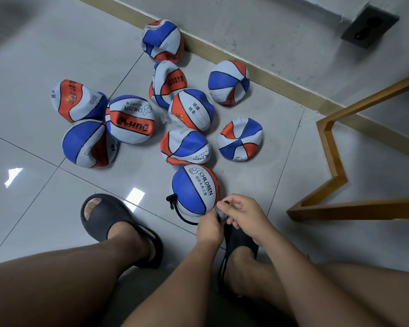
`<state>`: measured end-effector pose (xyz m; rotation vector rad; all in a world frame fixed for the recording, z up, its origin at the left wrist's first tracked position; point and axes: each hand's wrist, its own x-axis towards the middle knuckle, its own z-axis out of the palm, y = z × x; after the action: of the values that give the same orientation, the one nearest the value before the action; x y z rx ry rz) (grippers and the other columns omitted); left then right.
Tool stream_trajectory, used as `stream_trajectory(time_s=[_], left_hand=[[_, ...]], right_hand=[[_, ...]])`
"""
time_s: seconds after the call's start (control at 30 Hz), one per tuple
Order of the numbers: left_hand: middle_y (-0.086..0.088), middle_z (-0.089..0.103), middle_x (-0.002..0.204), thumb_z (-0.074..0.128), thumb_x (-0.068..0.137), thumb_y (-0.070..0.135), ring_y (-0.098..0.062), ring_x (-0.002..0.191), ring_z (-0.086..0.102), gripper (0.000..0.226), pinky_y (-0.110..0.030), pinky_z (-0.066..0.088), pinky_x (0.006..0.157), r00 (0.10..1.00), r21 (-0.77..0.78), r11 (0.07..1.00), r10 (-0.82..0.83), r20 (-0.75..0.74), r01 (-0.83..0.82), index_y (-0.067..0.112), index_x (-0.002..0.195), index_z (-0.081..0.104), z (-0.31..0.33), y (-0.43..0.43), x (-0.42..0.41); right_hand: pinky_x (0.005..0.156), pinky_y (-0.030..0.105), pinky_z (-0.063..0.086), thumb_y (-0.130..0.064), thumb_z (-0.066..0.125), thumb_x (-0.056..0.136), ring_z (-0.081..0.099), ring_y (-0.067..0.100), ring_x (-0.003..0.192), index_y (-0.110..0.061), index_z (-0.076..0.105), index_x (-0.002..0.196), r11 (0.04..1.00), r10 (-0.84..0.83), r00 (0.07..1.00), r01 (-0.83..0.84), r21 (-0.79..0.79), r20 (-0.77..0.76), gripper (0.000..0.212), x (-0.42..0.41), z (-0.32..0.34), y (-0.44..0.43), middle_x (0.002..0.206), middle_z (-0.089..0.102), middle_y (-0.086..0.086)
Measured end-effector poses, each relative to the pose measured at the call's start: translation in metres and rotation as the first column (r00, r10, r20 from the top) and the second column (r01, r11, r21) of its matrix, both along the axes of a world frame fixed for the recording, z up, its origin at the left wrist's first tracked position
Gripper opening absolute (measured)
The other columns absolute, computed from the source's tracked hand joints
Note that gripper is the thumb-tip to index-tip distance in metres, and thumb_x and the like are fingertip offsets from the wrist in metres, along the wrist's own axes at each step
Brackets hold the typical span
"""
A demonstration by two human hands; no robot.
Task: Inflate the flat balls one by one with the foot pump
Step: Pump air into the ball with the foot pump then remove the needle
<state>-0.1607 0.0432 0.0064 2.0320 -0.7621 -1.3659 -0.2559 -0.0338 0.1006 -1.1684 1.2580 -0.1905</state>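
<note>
Balls point(131, 120) in blue, orange and white lie scattered over the tiled floor point(45, 180), most of them dented and collapsed, the farthest ones against the foot of the wall point(281, 38). The nearest ball point(191, 192) looks rounder than the rest and sits just in front of the person's feet. A black hose point(182, 217) is plugged into its left side and curves along the floor toward the hands.

Both hands meet right beside this ball on a small dark fitting point(221, 214). The right hand point(244, 214) pinches it between thumb and bent fingers point(229, 201), and the left hand point(209, 228) is curled round it from the other side. The pump's body cannot be made out – only a black cord running down past the right slipper point(240, 239), which lies under the hands. The left slipper point(109, 215) is planted well to the left. A wooden frame point(335, 161) stands on the floor to the right.
</note>
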Motion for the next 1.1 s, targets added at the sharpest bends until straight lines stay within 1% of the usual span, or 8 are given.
stream_trajectory(time_s=[0.2, 0.27, 0.47, 0.63, 0.7, 0.83, 0.93, 1.1], left_hand=[[0.008, 0.066, 0.080, 0.053, 0.102, 0.020, -0.011, 0.077, 0.062, 0.017, -0.031, 0.050, 0.069, 0.991, 0.003, 0.994, -0.112, 0.070, 0.112, 0.025, 0.095, 0.068, -0.001, 0.002, -0.006], [0.006, 0.067, 0.079, 0.053, 0.103, 0.022, -0.012, 0.078, 0.063, 0.020, -0.032, 0.052, 0.070, 0.995, 0.021, 0.997, -0.078, 0.063, 0.077, 0.025, 0.086, 0.063, -0.002, 0.000, -0.006], [0.005, 0.066, 0.083, 0.061, 0.101, 0.017, -0.019, 0.082, 0.064, 0.013, -0.032, 0.049, 0.071, 0.996, 0.074, 0.996, -0.058, 0.075, 0.052, 0.023, 0.090, 0.061, -0.008, -0.006, 0.000], [0.014, 0.059, 0.075, 0.063, 0.101, 0.013, -0.010, 0.074, 0.058, 0.015, -0.021, 0.039, 0.060, 0.993, 0.039, 0.998, -0.056, 0.101, 0.053, 0.023, 0.090, 0.061, -0.007, -0.008, -0.003], [0.007, 0.062, 0.081, 0.061, 0.100, 0.014, -0.017, 0.079, 0.061, 0.014, -0.028, 0.046, 0.067, 0.992, 0.053, 0.997, -0.065, 0.105, 0.060, 0.023, 0.090, 0.059, -0.009, -0.007, -0.001], [0.006, 0.070, 0.093, 0.057, 0.096, 0.016, -0.016, 0.087, 0.065, 0.009, -0.035, 0.058, 0.085, 1.000, 0.027, 1.000, 0.008, 0.007, -0.009, 0.020, 0.097, 0.065, -0.012, 0.000, -0.002], [0.007, 0.064, 0.082, 0.057, 0.096, 0.012, -0.011, 0.076, 0.056, 0.010, -0.026, 0.051, 0.073, 1.000, 0.016, 1.000, -0.011, 0.008, 0.011, 0.011, 0.090, 0.065, -0.010, 0.001, -0.004], [0.009, 0.072, 0.083, 0.052, 0.101, 0.028, -0.006, 0.081, 0.068, 0.018, -0.032, 0.060, 0.076, 0.991, -0.005, 0.994, -0.111, 0.068, 0.112, 0.039, 0.093, 0.064, -0.006, 0.002, -0.008]], right_hand=[[0.050, 0.020, 0.045, -0.029, 0.074, 0.102, 0.058, 0.014, 0.058, -0.009, 0.074, 0.097, 0.998, -0.010, 0.988, 0.001, -0.058, -0.155, 0.021, -0.016, -0.024, 0.013, 0.072, 0.067, 0.014], [0.052, 0.024, 0.047, -0.031, 0.075, 0.101, 0.061, 0.015, 0.058, -0.011, 0.073, 0.093, 0.998, -0.025, 0.985, 0.014, -0.065, -0.168, 0.022, -0.010, -0.024, 0.012, 0.068, 0.068, 0.008], [0.047, 0.020, 0.038, -0.030, 0.083, 0.095, 0.056, 0.016, 0.056, -0.005, 0.072, 0.087, 0.999, 0.012, 0.999, -0.010, -0.052, 0.047, 0.028, 0.020, 0.030, -0.017, 0.068, 0.066, 0.007], [0.051, 0.022, 0.039, -0.031, 0.081, 0.097, 0.053, 0.014, 0.057, -0.005, 0.072, 0.091, 0.998, 0.055, 0.995, -0.052, -0.031, 0.085, 0.029, 0.021, 0.040, -0.023, 0.071, 0.065, 0.007], [0.052, 0.019, 0.039, -0.029, 0.078, 0.099, 0.051, 0.015, 0.058, -0.003, 0.072, 0.094, 0.998, 0.052, 0.995, -0.050, -0.026, 0.081, 0.027, 0.018, 0.030, -0.017, 0.070, 0.065, 0.007], [0.057, 0.019, 0.041, -0.032, 0.076, 0.101, 0.054, 0.013, 0.062, -0.014, 0.073, 0.094, 0.996, 0.077, 0.997, -0.079, -0.048, -0.029, 0.020, 0.007, 0.003, -0.001, 0.069, 0.064, -0.001], [0.058, 0.022, 0.044, -0.032, 0.074, 0.102, 0.056, 0.010, 0.061, -0.019, 0.073, 0.092, 0.996, 0.055, 0.992, -0.063, -0.067, -0.116, 0.016, -0.003, -0.012, 0.006, 0.067, 0.064, -0.005], [0.050, 0.025, 0.048, -0.038, 0.069, 0.104, 0.072, 0.026, 0.057, -0.012, 0.068, 0.098, 0.999, 0.039, 0.977, -0.046, -0.027, -0.208, 0.026, -0.015, -0.022, 0.015, 0.076, 0.075, 0.011]])
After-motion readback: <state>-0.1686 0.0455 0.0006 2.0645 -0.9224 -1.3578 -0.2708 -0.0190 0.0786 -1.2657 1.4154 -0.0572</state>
